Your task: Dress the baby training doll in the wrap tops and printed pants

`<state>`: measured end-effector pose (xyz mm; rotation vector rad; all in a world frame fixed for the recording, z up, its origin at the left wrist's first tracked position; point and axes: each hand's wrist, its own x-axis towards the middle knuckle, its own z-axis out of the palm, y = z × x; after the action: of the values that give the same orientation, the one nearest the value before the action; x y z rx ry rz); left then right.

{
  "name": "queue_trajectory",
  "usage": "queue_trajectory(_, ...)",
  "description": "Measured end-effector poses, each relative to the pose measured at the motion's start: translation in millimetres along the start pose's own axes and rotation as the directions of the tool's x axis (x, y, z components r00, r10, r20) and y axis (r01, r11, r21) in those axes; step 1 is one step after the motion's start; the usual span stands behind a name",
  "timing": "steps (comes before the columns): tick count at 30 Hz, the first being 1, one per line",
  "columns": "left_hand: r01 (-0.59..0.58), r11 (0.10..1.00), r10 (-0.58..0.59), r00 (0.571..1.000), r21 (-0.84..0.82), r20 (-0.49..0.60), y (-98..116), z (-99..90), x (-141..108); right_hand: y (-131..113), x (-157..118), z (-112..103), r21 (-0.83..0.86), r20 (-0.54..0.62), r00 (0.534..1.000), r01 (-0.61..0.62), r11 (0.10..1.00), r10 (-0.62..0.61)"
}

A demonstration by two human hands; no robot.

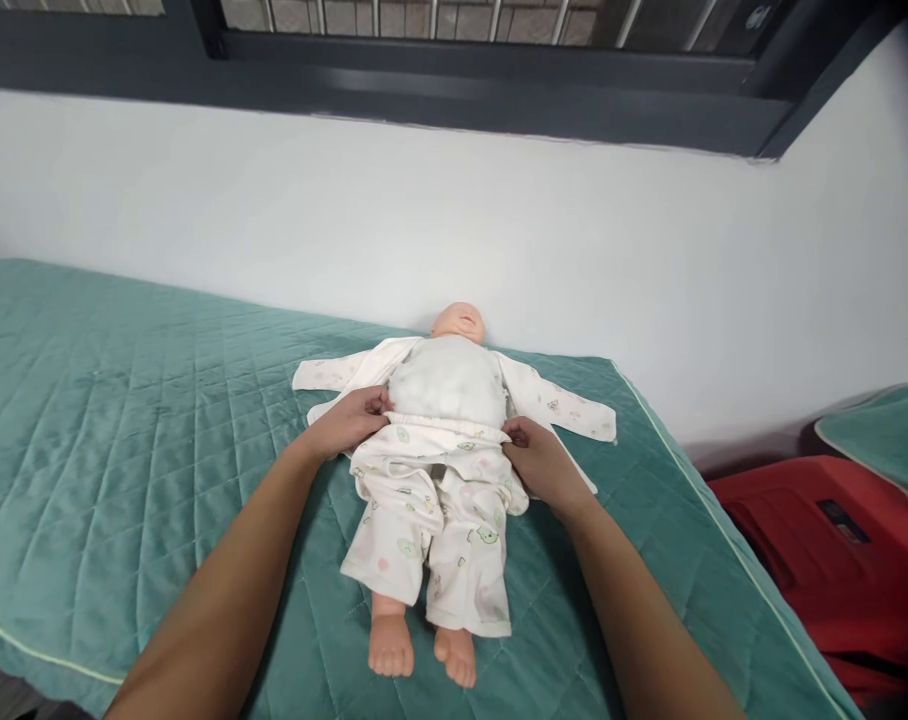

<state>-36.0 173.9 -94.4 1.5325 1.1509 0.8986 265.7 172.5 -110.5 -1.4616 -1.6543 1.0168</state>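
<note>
A baby doll lies on its back, head toward the wall and bare feet toward me. White patterned baby trousers cover its legs up to the belly. Its padded white torso is bare above the waistband. An open white jacket spreads under the doll, sleeves out to both sides. My left hand pinches the waistband at the doll's side on the left. On the opposite side, my right hand grips the waistband's other end. The fingertips of both hands are partly hidden by cloth.
The doll rests on a green quilted bed cover. Behind it rises a white wall under a dark window frame. Beyond the bed's right edge is a red plastic object, with a green cloth on it.
</note>
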Motion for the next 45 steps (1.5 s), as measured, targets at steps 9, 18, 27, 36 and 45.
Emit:
queue_trajectory(9,0.069,0.998,-0.069,0.997,0.009,0.046,11.4,5.7,0.4,-2.9,-0.8,8.2,0.023,0.016,0.997,0.079,0.997,-0.079)
queue_trajectory(18,0.019,0.951,0.017,0.994,-0.308,0.112,13.2,18.3,1.8,-15.2,-9.3,9.8,0.407,0.105,0.993,0.015,0.913,-0.062)
queue_trajectory(27,0.005,0.908,0.039,0.995,-0.42,0.095,5.7,21.1,1.8,-14.5,-11.6,11.6,0.526,0.216,0.976,-0.108,0.844,-0.01)
queue_trajectory(36,-0.03,0.897,0.072,0.994,-0.441,0.08,8.4,22.8,1.0,-12.6,-10.2,12.2,0.475,0.155,0.984,0.008,0.88,-0.092)
queue_trajectory(45,0.014,0.949,-0.03,0.999,-0.314,-0.046,2.5,6.3,-0.3,-3.2,-3.8,-0.1,0.259,0.05,0.997,0.042,0.965,-0.057)
